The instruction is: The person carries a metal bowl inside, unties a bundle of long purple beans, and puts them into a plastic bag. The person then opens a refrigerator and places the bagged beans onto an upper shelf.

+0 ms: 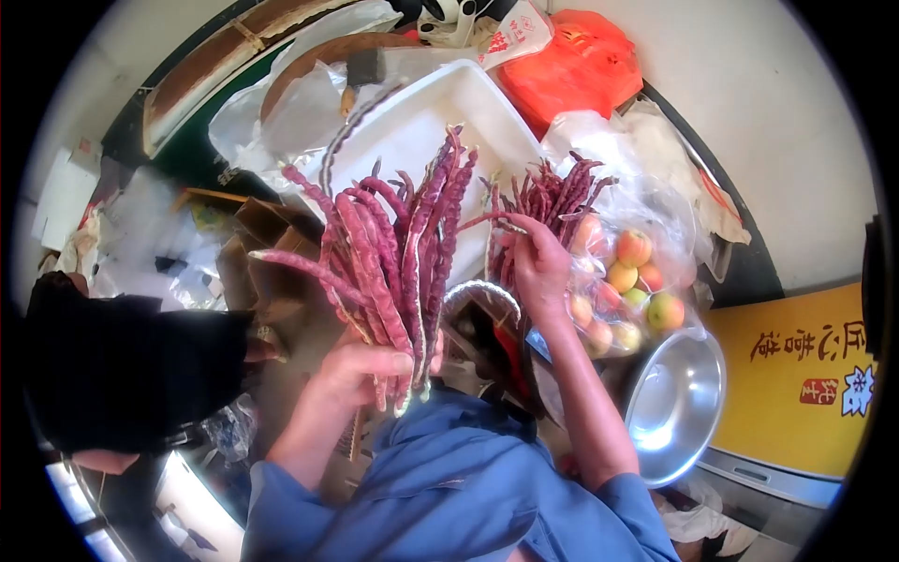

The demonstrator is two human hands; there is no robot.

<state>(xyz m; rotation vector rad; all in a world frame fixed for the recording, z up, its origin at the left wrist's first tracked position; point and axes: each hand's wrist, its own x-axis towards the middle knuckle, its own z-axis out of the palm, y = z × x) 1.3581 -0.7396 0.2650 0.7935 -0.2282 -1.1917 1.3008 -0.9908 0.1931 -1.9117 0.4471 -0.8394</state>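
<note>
Bean bundle held upright; loose stems risk slipping.
Left hand (361,370) clenched around beans (393,244); right hand (536,258) pinches one bean from pile (552,197). Fanned tops could spill sideways off tray (487,103).

Two hands show: the left hand (361,370) grips one bunch of purple beans (393,253), and the right hand (538,262) reaches into a second heap of beans (552,197). There is one white tray (421,122), one metal bowl (674,403), one orange bag (581,66), and one clear bag of peaches (627,290), perhaps eight or nine peaches.
</note>
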